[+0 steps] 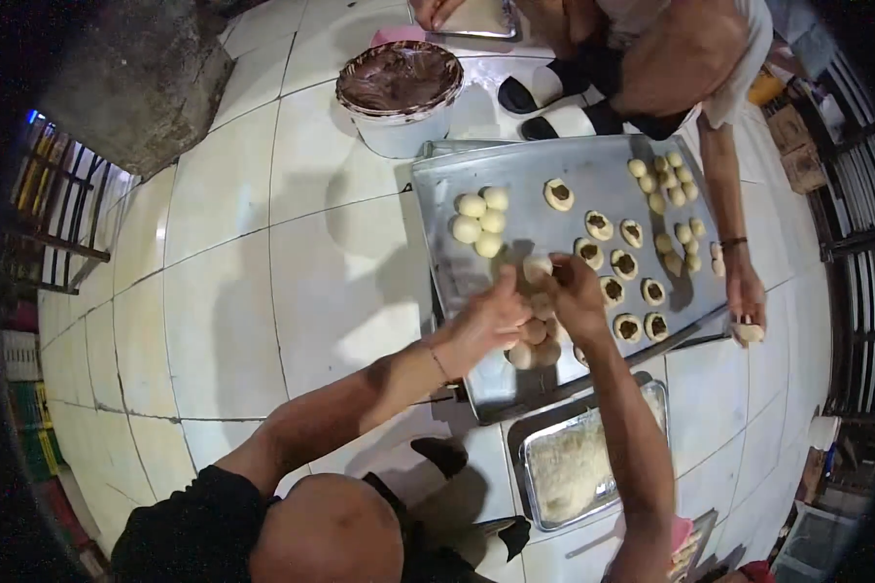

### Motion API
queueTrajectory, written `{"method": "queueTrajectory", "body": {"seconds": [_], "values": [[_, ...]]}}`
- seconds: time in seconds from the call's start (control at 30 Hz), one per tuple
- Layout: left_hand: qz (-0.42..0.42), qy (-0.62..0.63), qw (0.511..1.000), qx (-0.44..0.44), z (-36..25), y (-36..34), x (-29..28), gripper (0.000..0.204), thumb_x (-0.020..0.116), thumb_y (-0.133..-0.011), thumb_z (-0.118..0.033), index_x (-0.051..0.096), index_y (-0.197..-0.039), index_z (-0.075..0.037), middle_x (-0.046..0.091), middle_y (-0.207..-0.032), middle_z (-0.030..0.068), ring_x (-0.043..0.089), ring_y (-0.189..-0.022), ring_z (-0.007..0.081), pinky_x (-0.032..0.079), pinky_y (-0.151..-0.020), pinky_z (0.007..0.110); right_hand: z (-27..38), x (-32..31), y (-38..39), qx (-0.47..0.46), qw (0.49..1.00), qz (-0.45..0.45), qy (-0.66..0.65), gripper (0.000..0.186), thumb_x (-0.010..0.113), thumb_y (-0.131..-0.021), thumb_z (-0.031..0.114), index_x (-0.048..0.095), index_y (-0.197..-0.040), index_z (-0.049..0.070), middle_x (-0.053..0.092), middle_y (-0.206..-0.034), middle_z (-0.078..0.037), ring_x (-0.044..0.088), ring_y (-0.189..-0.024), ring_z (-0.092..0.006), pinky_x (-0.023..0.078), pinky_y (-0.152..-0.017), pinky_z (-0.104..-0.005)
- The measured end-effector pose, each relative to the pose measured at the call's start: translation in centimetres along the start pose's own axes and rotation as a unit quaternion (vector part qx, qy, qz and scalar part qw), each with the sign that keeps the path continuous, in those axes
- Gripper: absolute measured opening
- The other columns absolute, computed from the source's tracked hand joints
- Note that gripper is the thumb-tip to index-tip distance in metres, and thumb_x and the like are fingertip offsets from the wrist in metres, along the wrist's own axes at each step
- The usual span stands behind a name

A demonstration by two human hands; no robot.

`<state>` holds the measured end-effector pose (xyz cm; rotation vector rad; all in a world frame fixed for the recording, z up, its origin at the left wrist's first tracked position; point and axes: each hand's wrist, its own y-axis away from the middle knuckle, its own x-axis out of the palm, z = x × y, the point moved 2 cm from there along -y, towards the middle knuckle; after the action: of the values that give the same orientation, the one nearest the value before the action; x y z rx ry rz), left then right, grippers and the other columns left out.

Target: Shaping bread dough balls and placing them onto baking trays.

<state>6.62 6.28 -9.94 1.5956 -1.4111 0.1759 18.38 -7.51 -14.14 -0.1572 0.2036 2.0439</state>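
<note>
Over a grey metal tray (515,175), my right hand (578,296) pinches a pale dough piece (537,269) in its fingertips. My left hand (496,316) is close beside it, thumb raised and fingers loosely bent, with nothing visible in them. Below my hands lies a cluster of dough balls (522,355), partly hidden by them. Another group of round dough balls (467,229) sits at the tray's left. Flattened dough rounds topped with brown filling (624,263) lie in the middle. Smaller dough balls (656,202) stand at the right.
A tub of brown filling (399,87) stands on the tiled floor behind the tray. Nearer me is a shallow pan of pale crumbs (569,466). Across from me sits another person, whose hand (746,291) holds a dough piece. A rough stone block (126,78) is far left.
</note>
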Motion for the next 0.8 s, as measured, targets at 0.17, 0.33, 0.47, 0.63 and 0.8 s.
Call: {"method": "queueTrajectory", "body": {"seconds": [0.17, 0.33, 0.47, 0.63, 0.8], "values": [[-0.174, -0.105, 0.959, 0.196, -3.1, -0.6, -3.0, 0.039, 0.053, -0.095, -0.027, 0.049, -0.130, -0.009, 0.057, -0.122, 0.0099, 0.055, -0.105, 0.0199, 0.044, -0.089, 0.031, 1.6, 4.5, -6.3, 0.117, 0.950, 0.036, 0.287, 0.039, 0.062, -0.088, 0.030, 0.064, -0.098, -0.007, 0.066, -0.088, -0.013, 0.059, -0.073, -0.0176, 0.049, -0.070, -0.0295], [-0.179, -0.400, 0.820, 0.369, -7.0, -5.9, -3.2, 0.038, 0.057, -0.087, -0.023, 0.059, -0.118, -0.002, 0.062, -0.110, 0.0112, 0.058, -0.098, 0.0267, 0.046, -0.088, 0.035, 2.2, 1.9, -2.4, 0.022, 0.959, 0.040, 0.280, 0.055, 0.062, -0.087, 0.029, 0.050, -0.127, -0.006, 0.066, -0.098, -0.016, 0.064, -0.081, -0.0186, 0.051, -0.070, -0.0303], [-0.210, -0.685, 0.621, 0.318, -9.7, -13.8, -0.2, 0.029, 0.060, -0.080, -0.019, 0.068, -0.102, -0.001, 0.066, -0.103, 0.0145, 0.062, -0.091, 0.0324, 0.050, -0.081, 0.038, 4.2, -5.7, 8.1, -0.015, 0.927, 0.136, 0.348, 0.043, 0.067, -0.074, 0.002, 0.059, -0.116, -0.002, 0.063, -0.103, -0.019, 0.063, -0.080, -0.0266, 0.052, -0.067, -0.0321], [-0.150, -0.692, 0.629, 0.321, -9.2, -19.7, 0.4, 0.022, 0.059, -0.083, -0.014, 0.067, -0.100, -0.002, 0.066, -0.101, 0.0122, 0.063, -0.084, 0.0277, 0.052, -0.077, 0.034, 6.6, -14.7, 20.4, 0.143, 0.938, 0.102, 0.298, 0.027, 0.064, -0.078, -0.002, 0.062, -0.105, -0.003, 0.064, -0.102, -0.015, 0.063, -0.080, -0.0267, 0.052, -0.069, -0.0312], [-0.013, -0.513, 0.739, 0.437, -6.8, -21.9, 2.0, 0.016, 0.055, -0.090, -0.007, 0.064, -0.101, -0.003, 0.063, -0.105, 0.0082, 0.060, -0.088, 0.0167, 0.051, -0.079, 0.025, -0.2, -15.9, 27.7, 0.093, 0.936, -0.108, 0.323, 0.027, 0.063, -0.079, -0.001, 0.062, -0.105, -0.002, 0.065, -0.096, -0.015, 0.063, -0.076, -0.0250, 0.052, -0.069, -0.0313]]}}
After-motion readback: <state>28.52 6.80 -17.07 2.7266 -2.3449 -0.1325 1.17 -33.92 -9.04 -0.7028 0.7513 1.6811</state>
